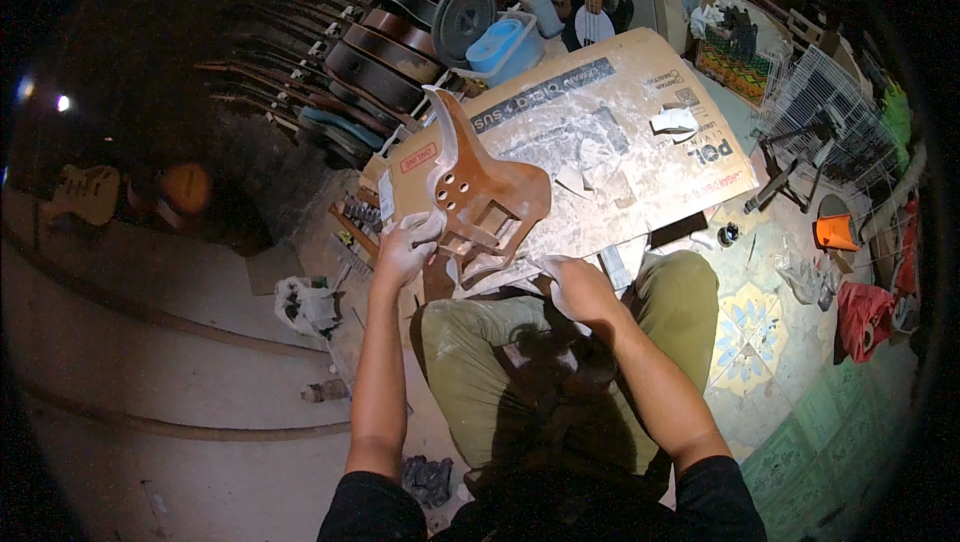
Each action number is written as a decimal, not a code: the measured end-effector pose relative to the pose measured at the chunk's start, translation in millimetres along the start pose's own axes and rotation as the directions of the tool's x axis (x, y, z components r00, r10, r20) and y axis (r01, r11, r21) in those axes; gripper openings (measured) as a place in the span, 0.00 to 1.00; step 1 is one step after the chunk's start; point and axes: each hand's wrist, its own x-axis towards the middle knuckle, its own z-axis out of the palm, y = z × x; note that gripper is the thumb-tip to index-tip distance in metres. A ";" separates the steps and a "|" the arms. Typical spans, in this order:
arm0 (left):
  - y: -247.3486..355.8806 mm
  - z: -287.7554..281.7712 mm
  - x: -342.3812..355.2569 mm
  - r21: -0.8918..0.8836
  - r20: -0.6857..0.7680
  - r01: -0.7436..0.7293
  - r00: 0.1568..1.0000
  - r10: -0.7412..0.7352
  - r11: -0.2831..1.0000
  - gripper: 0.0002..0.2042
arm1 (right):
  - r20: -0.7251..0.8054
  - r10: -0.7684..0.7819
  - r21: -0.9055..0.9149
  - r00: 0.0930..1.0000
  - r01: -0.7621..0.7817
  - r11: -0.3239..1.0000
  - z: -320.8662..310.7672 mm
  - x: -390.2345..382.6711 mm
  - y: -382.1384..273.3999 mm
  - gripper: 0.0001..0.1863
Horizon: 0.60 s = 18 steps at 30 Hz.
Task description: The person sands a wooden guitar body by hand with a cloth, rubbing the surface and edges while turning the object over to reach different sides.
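An unfinished brown electric guitar body [507, 185] with a long pale-edged horn, round holes and rectangular cutouts leans over a dusty cardboard sheet [640, 207] in front of my knees. My left hand [408, 245], whitened with dust, is closed on the body's left lower edge. Just right of the body's lower end, my right hand [583, 292] is closed around a thin whitish sheet [570, 319] that looks like sandpaper. Part of that sheet is hidden under the fingers. Cut scraps of a similar pale sheet [674, 121] lie on the cardboard.
Several guitars [375, 67] hang in a row at the back left, beside a blue plastic tub [497, 46]. A wire cage [835, 107], an orange container [838, 232] and a red bag [863, 318] stand at right. A white plastic bag [305, 304] lies at left.
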 end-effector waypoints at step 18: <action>11.8 11.6 -10.6 -0.031 -0.151 -0.002 0.988 -0.003 1.000 0.22 | 0.065 0.007 -0.030 0.998 -0.005 1.000 -2.1 -3.2 -5.2 0.18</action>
